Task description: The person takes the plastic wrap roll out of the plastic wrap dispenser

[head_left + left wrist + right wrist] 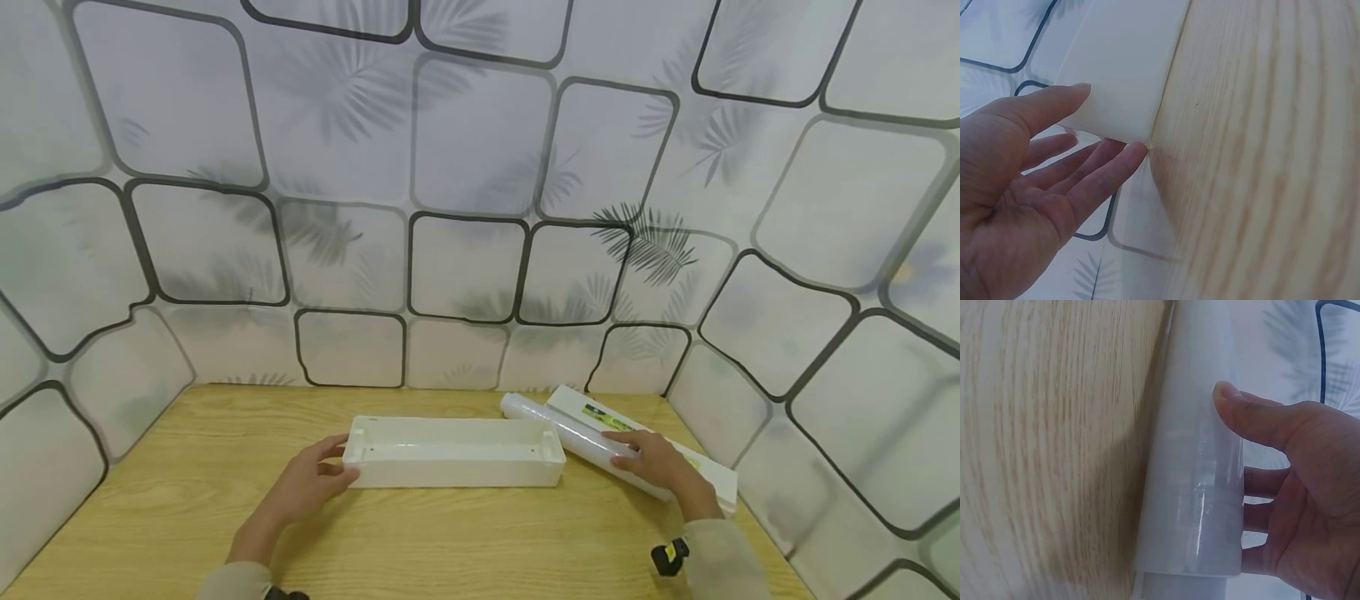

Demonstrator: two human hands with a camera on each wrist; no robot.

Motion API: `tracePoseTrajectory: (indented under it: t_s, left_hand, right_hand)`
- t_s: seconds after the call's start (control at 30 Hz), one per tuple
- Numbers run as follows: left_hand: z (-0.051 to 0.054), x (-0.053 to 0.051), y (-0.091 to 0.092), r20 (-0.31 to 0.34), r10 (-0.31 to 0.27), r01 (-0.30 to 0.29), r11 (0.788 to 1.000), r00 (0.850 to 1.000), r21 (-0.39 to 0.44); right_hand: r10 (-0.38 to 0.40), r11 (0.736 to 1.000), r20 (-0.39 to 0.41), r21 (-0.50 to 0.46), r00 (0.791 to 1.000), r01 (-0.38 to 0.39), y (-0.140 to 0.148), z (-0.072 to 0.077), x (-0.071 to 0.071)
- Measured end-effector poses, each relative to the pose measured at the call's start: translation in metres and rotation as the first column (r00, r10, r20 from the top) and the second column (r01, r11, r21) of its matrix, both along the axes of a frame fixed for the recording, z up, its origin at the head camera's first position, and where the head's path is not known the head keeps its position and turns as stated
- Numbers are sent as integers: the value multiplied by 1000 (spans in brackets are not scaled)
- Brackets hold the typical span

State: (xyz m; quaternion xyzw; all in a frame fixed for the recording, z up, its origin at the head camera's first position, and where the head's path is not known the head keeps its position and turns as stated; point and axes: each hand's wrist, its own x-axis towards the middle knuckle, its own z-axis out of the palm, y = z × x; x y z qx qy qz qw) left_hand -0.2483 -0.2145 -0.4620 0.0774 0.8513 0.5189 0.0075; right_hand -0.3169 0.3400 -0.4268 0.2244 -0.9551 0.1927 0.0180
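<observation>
A long white plastic box (457,475), open at the top, lies across the table with nothing visible inside it. My left hand (303,482) holds its left end. In the left wrist view, the thumb lies on one face of the box (1125,62) and the fingertips touch its end. To the right, a roll of clear plastic wrap (573,437) lies slanted, its far end close behind the box's right corner. My right hand (654,458) grips this roll near its closer end. The right wrist view shows thumb and fingers on opposite sides of the roll (1194,475).
Beside the roll, a long white piece with a green and yellow label (716,485) lies slanted along the table's right side. The wooden table (465,542) meets patterned walls (465,267) at the back and both sides.
</observation>
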Motion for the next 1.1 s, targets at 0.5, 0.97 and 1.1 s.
tracePoseTrajectory:
  t_s: [0.5, 0.97, 1.1]
  left_hand:
    - [0, 0, 0, 15, -8, 8, 1000, 1000, -6]
    - [-1, -1, 0, 17, 5, -4, 1000, 1000, -19]
    - [-1, -1, -1, 20, 3, -3, 1000, 1000, -19]
  right_hand:
    - [-18, 1000, 48, 16, 999, 18, -4, 6, 3]
    - [-54, 998, 89, 31, 995, 52, -6, 7, 3]
    - [-62, 997, 89, 42, 994, 59, -7, 7, 2]
